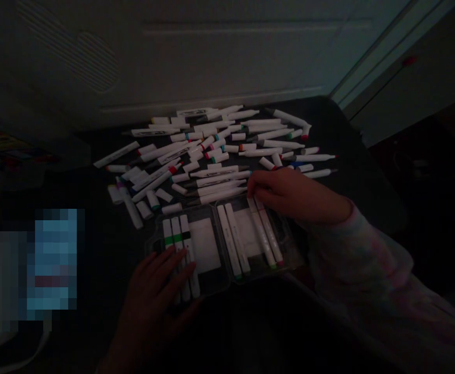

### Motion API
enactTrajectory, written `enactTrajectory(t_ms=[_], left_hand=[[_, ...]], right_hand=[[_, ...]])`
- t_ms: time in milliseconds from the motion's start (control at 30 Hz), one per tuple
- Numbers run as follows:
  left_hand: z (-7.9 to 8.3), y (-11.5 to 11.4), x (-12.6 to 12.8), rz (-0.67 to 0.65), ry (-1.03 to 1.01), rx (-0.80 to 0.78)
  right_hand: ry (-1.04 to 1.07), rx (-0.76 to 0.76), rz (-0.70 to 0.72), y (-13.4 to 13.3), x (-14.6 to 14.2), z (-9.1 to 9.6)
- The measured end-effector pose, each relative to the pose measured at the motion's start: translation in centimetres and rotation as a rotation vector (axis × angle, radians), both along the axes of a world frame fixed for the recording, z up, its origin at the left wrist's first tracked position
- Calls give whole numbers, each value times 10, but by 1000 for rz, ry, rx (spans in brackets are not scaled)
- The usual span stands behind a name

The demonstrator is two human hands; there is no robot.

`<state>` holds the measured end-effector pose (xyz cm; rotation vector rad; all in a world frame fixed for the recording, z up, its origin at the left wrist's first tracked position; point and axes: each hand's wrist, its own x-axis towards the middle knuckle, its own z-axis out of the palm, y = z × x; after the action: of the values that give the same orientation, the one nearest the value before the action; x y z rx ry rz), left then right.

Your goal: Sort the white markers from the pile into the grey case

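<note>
An open clear plastic marker case (pixel 212 283) lies on a dark surface. Its left half holds three white markers (pixel 181 231) with green and dark bands. Several white markers (pixel 235 244) lie in the right half. My left hand (pixel 155 291) rests with spread fingers flat on the lower ends of the left markers. My right hand (pixel 290 192) reaches in from the right, its fingers curled over the top ends of the two rightmost markers (pixel 268 239) in the case. The scene is very dim.
A scatter of several white markers and loose caps (pixel 212 150) covers the dark surface beyond the case. A white panelled door (pixel 231 57) stands behind. A blurred bright patch (pixel 54 259) sits at left, and a box of coloured items (pixel 5 150) at far left.
</note>
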<state>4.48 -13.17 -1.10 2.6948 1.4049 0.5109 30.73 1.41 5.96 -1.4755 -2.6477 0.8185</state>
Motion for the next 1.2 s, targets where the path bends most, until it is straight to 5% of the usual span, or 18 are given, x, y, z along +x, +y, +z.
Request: enactTrajectory(t_ms=[700, 1200], left_hand=[[0, -1, 1, 17, -11, 8], [1, 0, 1, 17, -27, 12]], right_hand=[[63, 57, -98, 1, 5, -2], [-119, 74, -126, 2, 2, 0]])
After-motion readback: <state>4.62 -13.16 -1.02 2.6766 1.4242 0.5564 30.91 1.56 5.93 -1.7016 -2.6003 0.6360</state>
